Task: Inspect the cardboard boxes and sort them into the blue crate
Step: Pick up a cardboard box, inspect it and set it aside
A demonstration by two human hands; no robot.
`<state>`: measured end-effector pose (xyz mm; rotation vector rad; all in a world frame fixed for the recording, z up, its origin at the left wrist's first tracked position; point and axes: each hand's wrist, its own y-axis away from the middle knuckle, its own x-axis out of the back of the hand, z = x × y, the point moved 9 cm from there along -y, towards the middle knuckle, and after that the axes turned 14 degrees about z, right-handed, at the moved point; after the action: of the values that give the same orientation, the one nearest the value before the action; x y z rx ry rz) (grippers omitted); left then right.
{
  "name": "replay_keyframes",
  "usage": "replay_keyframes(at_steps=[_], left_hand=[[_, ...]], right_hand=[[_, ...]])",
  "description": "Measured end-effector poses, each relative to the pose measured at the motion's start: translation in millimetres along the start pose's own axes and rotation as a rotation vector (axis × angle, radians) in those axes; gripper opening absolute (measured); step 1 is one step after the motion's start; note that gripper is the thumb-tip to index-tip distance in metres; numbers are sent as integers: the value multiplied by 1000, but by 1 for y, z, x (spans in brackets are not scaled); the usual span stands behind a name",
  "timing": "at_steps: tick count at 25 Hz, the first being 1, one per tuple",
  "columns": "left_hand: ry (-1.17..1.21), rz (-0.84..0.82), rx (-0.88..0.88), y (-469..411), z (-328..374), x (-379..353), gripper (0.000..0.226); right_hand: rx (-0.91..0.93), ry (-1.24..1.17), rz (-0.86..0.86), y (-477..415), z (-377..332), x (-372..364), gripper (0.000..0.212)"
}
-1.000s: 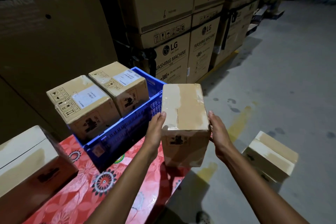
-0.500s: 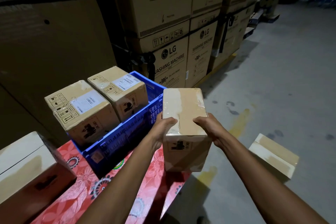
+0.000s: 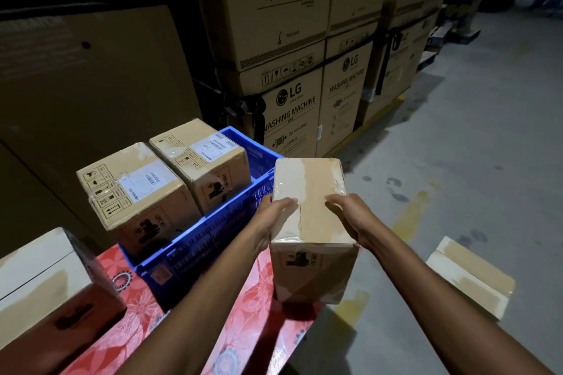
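A taped cardboard box stands upright at the right end of the red floral table. My left hand grips its top left edge and my right hand grips its top right edge, fingers curled onto the top face. To the left, the blue crate holds two labelled cardboard boxes, a nearer one and a farther one, which rise above its rim. The crate's right part next to the held box shows no box.
Another cardboard box lies on the table at the lower left. One more box lies on the concrete floor to the right. Stacked washing machine cartons and large cartons stand behind the crate.
Both hands slid from the box's sides up onto its top edges, fingers now on the top face. The box stays upright at the table's right end.
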<state>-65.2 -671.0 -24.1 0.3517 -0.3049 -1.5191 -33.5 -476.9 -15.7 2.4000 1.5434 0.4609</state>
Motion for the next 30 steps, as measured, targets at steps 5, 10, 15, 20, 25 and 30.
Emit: replay_keyframes(at_steps=[5,10,15,20,25,30], left_hand=[[5,48,88,-35,27,-14,45],[-97,100,79,-97,4,-14,79],[-138,150,32,-67,17,-11,76],[-328,232,-203,-20,45,-4,51],[-327,265,-251,19,36,12,108],[-199,286,-369,87,26,22,59]], right_hand=[[-104,-14,73,-27,-31,-14,50],[-95,141,167,-47,-25,-6,48],[-53,202,191,-45,-28,-7,51],[40,269,283,-23,-29,7,58],[175,270,334,16,-29,19,59],[247,71,367,82,-7,38,72]])
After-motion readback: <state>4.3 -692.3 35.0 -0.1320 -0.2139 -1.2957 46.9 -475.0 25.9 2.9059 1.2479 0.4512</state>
